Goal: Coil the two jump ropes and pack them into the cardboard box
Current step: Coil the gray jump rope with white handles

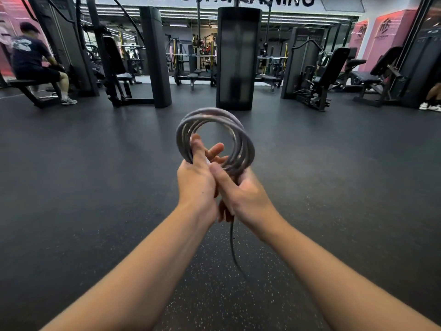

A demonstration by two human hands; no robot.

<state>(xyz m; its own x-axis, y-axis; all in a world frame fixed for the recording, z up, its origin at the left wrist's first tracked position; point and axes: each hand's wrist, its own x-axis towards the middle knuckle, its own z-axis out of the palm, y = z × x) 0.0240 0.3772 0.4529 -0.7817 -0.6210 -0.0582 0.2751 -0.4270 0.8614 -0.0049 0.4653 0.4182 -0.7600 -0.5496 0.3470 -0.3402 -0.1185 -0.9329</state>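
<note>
Here, a grey rope [216, 137] is held up at chest height, well above the floor [95, 175], wound into several stacked loops. The coil is gripped at its lower edge, where the turns cross. The left hand [196, 180] is closed round the bundle from the left, thumb laid up along the loops, so the turns are probably being pinned to stop them springing apart. The right hand [238, 189] is wrapped round the same spot from the right, thumb pressed against the left; what lies under its fingers is hidden, so a handle cannot be confirmed. A loose tail [232, 244] hangs from between the hands toward the floor, hence coiling is judged unfinished: that length is yet to be taken up. The coil is kept clear of the body, likely to leave room for another turn. No box and no second rope are seen. Gym machines [238, 58] stand well behind; a seated person [33, 60] is at far left.
</note>
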